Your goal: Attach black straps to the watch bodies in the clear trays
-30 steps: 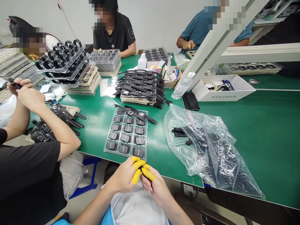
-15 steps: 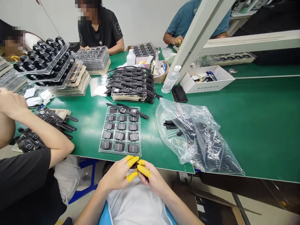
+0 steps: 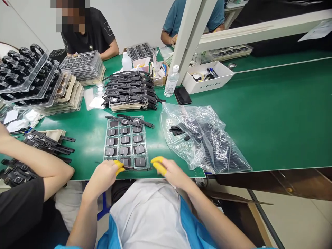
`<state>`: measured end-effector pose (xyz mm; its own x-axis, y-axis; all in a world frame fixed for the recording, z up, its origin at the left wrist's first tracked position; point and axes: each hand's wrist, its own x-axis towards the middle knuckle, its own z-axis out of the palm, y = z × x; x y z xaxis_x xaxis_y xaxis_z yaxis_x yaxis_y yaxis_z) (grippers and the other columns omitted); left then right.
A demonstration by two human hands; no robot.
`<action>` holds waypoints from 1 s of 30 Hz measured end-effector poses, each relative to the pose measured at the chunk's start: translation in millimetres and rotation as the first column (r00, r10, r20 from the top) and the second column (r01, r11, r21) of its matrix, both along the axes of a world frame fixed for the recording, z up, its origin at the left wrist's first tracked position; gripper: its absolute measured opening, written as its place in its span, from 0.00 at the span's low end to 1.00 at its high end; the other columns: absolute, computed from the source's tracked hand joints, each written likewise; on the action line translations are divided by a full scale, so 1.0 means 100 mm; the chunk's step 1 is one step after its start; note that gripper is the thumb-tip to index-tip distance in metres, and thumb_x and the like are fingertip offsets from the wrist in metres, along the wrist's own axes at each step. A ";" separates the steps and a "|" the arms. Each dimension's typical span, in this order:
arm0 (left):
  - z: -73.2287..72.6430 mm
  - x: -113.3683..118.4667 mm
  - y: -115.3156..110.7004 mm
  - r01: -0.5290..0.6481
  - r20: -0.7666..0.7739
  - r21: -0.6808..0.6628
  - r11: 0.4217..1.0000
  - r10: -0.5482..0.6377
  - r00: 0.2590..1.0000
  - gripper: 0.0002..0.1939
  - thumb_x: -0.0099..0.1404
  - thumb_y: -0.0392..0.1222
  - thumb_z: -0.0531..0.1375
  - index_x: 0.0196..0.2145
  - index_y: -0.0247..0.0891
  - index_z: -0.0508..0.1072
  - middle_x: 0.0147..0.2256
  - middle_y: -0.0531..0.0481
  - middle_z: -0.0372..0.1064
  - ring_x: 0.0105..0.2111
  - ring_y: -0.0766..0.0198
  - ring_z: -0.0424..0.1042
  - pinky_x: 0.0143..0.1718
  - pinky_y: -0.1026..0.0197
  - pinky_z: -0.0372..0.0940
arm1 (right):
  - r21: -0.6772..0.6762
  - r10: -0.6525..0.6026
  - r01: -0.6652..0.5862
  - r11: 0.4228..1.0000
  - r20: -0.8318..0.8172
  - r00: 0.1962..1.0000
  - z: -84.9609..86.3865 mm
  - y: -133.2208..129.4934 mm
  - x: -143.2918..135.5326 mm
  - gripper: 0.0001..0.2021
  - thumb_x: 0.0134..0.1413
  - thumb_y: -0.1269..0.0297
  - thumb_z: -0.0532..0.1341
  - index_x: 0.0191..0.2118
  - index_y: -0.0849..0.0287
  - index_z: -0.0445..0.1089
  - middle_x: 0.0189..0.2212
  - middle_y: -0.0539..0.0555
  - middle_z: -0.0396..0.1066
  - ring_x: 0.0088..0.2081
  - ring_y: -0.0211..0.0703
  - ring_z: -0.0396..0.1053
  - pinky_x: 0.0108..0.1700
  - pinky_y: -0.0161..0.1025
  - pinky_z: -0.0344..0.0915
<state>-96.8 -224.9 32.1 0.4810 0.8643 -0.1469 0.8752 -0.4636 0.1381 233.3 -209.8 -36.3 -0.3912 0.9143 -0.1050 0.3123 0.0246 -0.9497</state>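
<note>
Your left hand, lower centre of the frame, grasps a black watch in its yellow-covered fingertips at the near edge of the clear tray. Your right hand, just right of the watch, is released, its covered digits parted. 2 strapped watches lie across the tray's far end, left of the plastic bag.

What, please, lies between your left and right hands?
In the head view, a thin dark strap-like piece runs from the left hand toward the right hand, along the near edge of the tray.
</note>
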 end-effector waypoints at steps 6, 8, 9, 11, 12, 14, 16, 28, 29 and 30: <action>0.17 -0.27 0.94 -0.103 0.048 -0.061 0.993 0.106 0.993 0.17 0.76 0.42 0.54 0.52 0.41 0.81 0.51 0.42 0.81 0.48 0.51 0.80 0.50 0.55 0.73 | 0.574 -0.550 0.276 0.771 0.381 0.743 -0.31 0.78 0.56 0.18 0.64 0.62 0.58 0.55 0.62 0.75 0.54 0.70 0.73 0.56 0.67 0.66 0.57 0.59 0.63; 0.18 -0.35 1.33 -0.131 0.017 -0.073 0.989 0.133 0.991 0.18 0.76 0.42 0.53 0.53 0.41 0.81 0.52 0.43 0.81 0.50 0.50 0.80 0.53 0.55 0.72 | 0.611 -0.600 0.261 0.747 0.451 0.661 -0.45 0.90 0.63 0.19 0.63 0.63 0.58 0.56 0.64 0.74 0.55 0.71 0.72 0.56 0.69 0.65 0.56 0.60 0.63; 0.18 -0.39 1.52 -0.144 -0.009 -0.084 0.986 0.144 0.990 0.19 0.75 0.41 0.53 0.53 0.41 0.81 0.53 0.44 0.81 0.51 0.51 0.79 0.54 0.56 0.71 | 0.623 -0.615 0.260 0.738 0.462 0.639 -0.50 0.92 0.64 0.19 0.63 0.63 0.58 0.56 0.63 0.74 0.56 0.71 0.71 0.56 0.69 0.65 0.55 0.60 0.62; 0.17 -0.46 1.84 -0.185 -0.064 -0.110 0.976 0.179 0.982 0.20 0.72 0.38 0.53 0.53 0.40 0.81 0.53 0.44 0.81 0.51 0.52 0.78 0.54 0.57 0.71 | 0.646 -0.634 0.256 0.719 0.458 0.624 -0.58 0.93 0.62 0.18 0.64 0.62 0.58 0.56 0.61 0.73 0.56 0.69 0.71 0.56 0.67 0.64 0.54 0.59 0.62; 0.15 -0.48 1.98 -0.202 -0.080 -0.117 0.972 0.194 0.978 0.19 0.71 0.37 0.53 0.52 0.40 0.81 0.52 0.45 0.81 0.51 0.53 0.78 0.54 0.57 0.70 | 0.656 -0.640 0.254 0.711 0.452 0.622 -0.61 0.91 0.61 0.18 0.64 0.62 0.57 0.56 0.60 0.73 0.55 0.68 0.71 0.56 0.67 0.64 0.54 0.58 0.61; 0.11 -0.52 2.20 -0.240 -0.108 -0.131 0.962 0.227 0.968 0.18 0.70 0.37 0.55 0.50 0.39 0.82 0.50 0.45 0.82 0.49 0.53 0.78 0.53 0.58 0.70 | 0.666 -0.647 0.253 0.702 0.448 0.617 -0.63 0.89 0.60 0.17 0.65 0.63 0.57 0.56 0.60 0.73 0.55 0.67 0.71 0.56 0.66 0.65 0.53 0.57 0.61; 0.07 -0.53 2.35 -0.281 -0.127 -0.145 0.949 0.264 0.956 0.17 0.69 0.37 0.56 0.49 0.40 0.81 0.50 0.45 0.82 0.48 0.54 0.79 0.51 0.59 0.70 | 0.668 -0.654 0.257 0.698 0.449 0.609 -0.65 0.89 0.61 0.17 0.64 0.62 0.58 0.55 0.60 0.73 0.54 0.67 0.72 0.55 0.66 0.65 0.53 0.57 0.61; -0.13 -0.56 2.45 -0.486 -0.110 -0.011 0.874 0.482 0.869 0.10 0.69 0.38 0.58 0.46 0.39 0.76 0.45 0.41 0.79 0.52 0.45 0.74 0.63 0.41 0.60 | 0.673 -0.683 0.295 0.679 0.430 0.591 -0.67 0.95 0.65 0.14 0.64 0.61 0.59 0.50 0.59 0.76 0.51 0.65 0.73 0.53 0.64 0.65 0.52 0.56 0.62; -0.13 -0.56 2.41 -0.496 -0.096 0.011 0.868 0.494 0.864 0.09 0.70 0.39 0.58 0.45 0.39 0.76 0.46 0.40 0.78 0.54 0.44 0.72 0.65 0.38 0.57 | 0.673 -0.682 0.293 0.680 0.432 0.590 -0.67 0.95 0.65 0.14 0.64 0.61 0.59 0.50 0.59 0.76 0.51 0.65 0.73 0.53 0.65 0.65 0.52 0.56 0.62; -0.12 -0.54 2.37 -0.506 -0.080 0.040 0.862 0.507 0.858 0.10 0.71 0.40 0.57 0.46 0.39 0.76 0.48 0.39 0.77 0.56 0.42 0.70 0.66 0.35 0.55 | 0.673 -0.683 0.292 0.679 0.434 0.588 -0.67 0.95 0.65 0.14 0.64 0.61 0.59 0.50 0.59 0.76 0.51 0.66 0.73 0.53 0.65 0.65 0.52 0.56 0.62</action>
<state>-151.0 12.1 20.1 -0.0373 0.9879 -0.1507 0.9978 0.0452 0.0491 298.2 -114.4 -103.8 0.1164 0.9164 0.3829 0.9070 0.0590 -0.4170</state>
